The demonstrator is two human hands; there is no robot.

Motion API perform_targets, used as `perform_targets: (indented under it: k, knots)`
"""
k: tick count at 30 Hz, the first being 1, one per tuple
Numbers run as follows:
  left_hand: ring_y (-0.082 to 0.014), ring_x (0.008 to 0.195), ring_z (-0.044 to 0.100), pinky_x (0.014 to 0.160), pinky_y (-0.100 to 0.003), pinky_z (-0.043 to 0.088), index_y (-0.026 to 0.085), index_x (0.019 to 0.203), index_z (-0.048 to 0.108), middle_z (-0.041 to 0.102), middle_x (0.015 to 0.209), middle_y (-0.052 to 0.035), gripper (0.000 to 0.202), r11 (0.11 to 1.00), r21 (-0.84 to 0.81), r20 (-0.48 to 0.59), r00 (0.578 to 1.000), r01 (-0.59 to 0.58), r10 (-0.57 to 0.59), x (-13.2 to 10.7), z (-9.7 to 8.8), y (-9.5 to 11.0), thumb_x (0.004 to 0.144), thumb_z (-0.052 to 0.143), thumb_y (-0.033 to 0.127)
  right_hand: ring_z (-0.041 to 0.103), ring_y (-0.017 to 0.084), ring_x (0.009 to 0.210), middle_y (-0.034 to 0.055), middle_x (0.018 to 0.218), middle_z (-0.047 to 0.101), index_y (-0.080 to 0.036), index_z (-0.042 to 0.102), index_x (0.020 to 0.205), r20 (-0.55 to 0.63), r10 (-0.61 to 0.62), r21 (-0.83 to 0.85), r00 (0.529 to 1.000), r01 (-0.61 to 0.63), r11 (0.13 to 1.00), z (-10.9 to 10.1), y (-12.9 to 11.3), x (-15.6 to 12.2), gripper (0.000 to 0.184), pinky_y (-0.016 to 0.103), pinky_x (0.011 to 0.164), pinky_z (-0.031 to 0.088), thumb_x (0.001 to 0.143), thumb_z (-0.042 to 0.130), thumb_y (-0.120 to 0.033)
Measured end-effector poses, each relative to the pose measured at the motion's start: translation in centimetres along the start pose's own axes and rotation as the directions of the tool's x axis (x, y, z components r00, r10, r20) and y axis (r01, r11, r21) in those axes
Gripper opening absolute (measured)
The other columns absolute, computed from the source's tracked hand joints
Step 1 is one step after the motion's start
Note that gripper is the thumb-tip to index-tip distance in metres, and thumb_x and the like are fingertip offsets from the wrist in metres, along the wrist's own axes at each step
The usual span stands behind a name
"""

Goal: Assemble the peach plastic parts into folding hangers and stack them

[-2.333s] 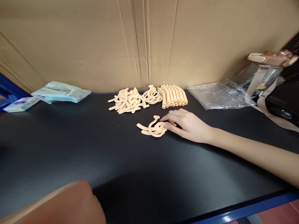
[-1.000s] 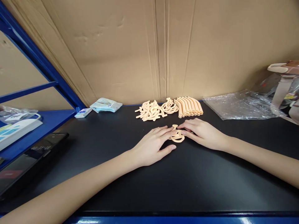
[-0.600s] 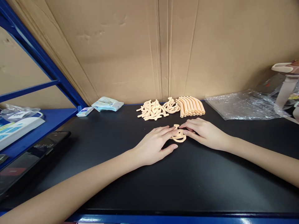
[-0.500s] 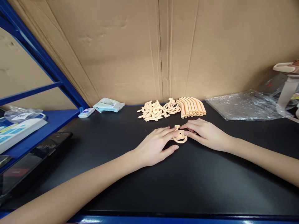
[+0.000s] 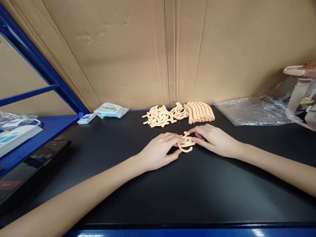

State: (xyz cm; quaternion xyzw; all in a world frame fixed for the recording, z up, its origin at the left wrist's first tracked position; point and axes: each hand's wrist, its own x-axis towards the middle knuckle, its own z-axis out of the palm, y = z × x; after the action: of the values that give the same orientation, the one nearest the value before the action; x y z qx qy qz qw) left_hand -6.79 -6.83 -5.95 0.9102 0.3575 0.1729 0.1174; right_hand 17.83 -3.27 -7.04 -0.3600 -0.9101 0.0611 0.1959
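Observation:
On the black table in front of me lies a small group of beige curved plastic pieces [image 5: 186, 144], with a knob-like end at the top and a hook-shaped arc at the bottom. My left hand [image 5: 158, 149] closes on its left side, thumb and fingers on the beige plastic. My right hand [image 5: 214, 140] is at its right side, index finger by the knob and thumb at the right edge. The fingers partly hide how the pieces lie together. Behind them are a loose pile of curvy beige pieces [image 5: 159, 117], a cluster of ring-like pieces [image 5: 179, 112] and a row of curved beige arms [image 5: 199, 112].
A clear plastic bag [image 5: 251, 110] lies back right, beside a pinkish-beige object [image 5: 300, 72]. A light-blue packet [image 5: 111, 110] and a small box [image 5: 86, 118] sit back left. A phone [image 5: 34, 164] leans beside the blue shelf [image 5: 54, 126]. Cardboard [image 5: 123, 59] stands behind.
My left thumb has moved in against the beige pieces. The lower arc has shifted and now shows an open hook end. The whole view has shifted slightly.

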Motion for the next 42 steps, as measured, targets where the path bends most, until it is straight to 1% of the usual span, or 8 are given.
perform_targets:
  k: [8,13,16,20,26,29,33,42]
  knots:
    - [-0.0222,0.116,0.057,0.099,-0.041,0.046,0.024,0.124,0.057,0.063,0.128,-0.0032,0.039,1.000,0.003,-0.010,1.000,0.023,-0.023,0.1,-0.1,0.3,0.090,0.059,0.043,0.059,0.020,0.078,0.0035,0.078,0.061,-0.018,0.060,0.100,0.006,-0.051,0.012,0.999,0.051,0.999,-0.2,-0.2,-0.1,0.031,0.032,0.074,0.043,0.102,0.038,-0.040]
    - [-0.0214,0.118,0.056,0.101,-0.039,0.046,0.025,0.127,0.055,0.061,0.130,-0.0041,0.037,0.999,-0.008,0.016,0.999,0.039,-0.039,0.2,-0.3,0.2,0.093,0.056,0.042,0.057,0.020,0.075,0.0022,0.075,0.058,-0.018,0.056,0.105,0.023,-0.021,0.033,1.000,0.020,0.999,-0.3,-0.1,-0.1,0.033,0.032,0.072,0.043,0.101,0.038,-0.045]
    - [-0.0217,0.117,0.056,0.101,-0.039,0.046,0.025,0.133,0.050,0.060,0.131,-0.0048,0.043,0.999,0.003,0.032,0.998,0.051,-0.051,0.1,-0.4,0.2,0.094,0.053,0.042,0.055,0.018,0.072,0.0012,0.077,0.056,-0.019,0.052,0.108,0.026,-0.036,0.056,0.999,0.034,0.998,-0.4,0.0,-0.3,0.035,0.032,0.070,0.044,0.097,0.046,-0.051]
    - [-0.0211,0.120,0.054,0.103,-0.038,0.045,0.027,0.140,0.043,0.058,0.135,-0.0033,0.044,0.998,0.014,0.036,0.998,0.054,-0.055,0.1,-0.4,0.1,0.097,0.048,0.039,0.054,0.018,0.077,0.0023,0.085,0.056,-0.021,0.048,0.109,0.002,-0.056,0.108,0.998,0.056,0.993,-0.4,0.2,-0.4,0.028,0.030,0.068,0.044,0.095,0.053,-0.045]
    - [-0.0204,0.125,0.053,0.105,-0.039,0.044,0.025,0.136,0.046,0.055,0.140,-0.0045,0.039,0.999,0.045,0.012,1.000,0.018,-0.019,0.0,0.1,-0.3,0.099,0.044,0.037,0.054,0.018,0.082,0.0030,0.090,0.057,-0.021,0.049,0.106,-0.015,-0.081,0.161,0.997,0.083,0.983,-0.4,0.4,-0.4,0.020,0.029,0.072,0.044,0.095,0.056,-0.035]
    - [-0.0196,0.129,0.051,0.108,-0.039,0.043,0.027,0.136,0.048,0.053,0.143,-0.0034,0.038,0.997,0.069,0.003,1.000,-0.022,0.021,-0.1,0.2,-0.5,0.101,0.040,0.036,0.055,0.018,0.084,0.0038,0.091,0.058,-0.019,0.051,0.104,-0.025,-0.108,0.157,0.994,0.111,0.981,-0.5,0.4,-0.4,0.020,0.029,0.074,0.044,0.096,0.054,-0.038]
    - [-0.0182,0.130,0.050,0.109,-0.038,0.042,0.026,0.135,0.051,0.052,0.144,-0.0016,0.038,0.995,0.097,0.013,1.000,-0.029,0.027,0.0,0.2,-0.5,0.102,0.037,0.035,0.056,0.020,0.088,0.0054,0.095,0.061,-0.019,0.054,0.102,-0.088,-0.058,0.132,0.994,0.070,0.989,-0.5,0.3,-0.2,0.025,0.032,0.080,0.044,0.098,0.049,-0.043]
    - [-0.0197,0.123,0.051,0.107,-0.038,0.042,0.023,0.134,0.053,0.054,0.141,-0.0036,0.039,0.992,0.122,0.028,0.999,-0.020,0.017,0.1,-0.3,0.2,0.102,0.035,0.034,0.057,0.026,0.097,0.0078,0.102,0.065,-0.021,0.058,0.097,-0.283,0.045,-0.113,0.958,-0.080,0.990,-1.1,2.5,0.3,0.016,0.039,0.085,0.040,0.097,0.046,-0.032]
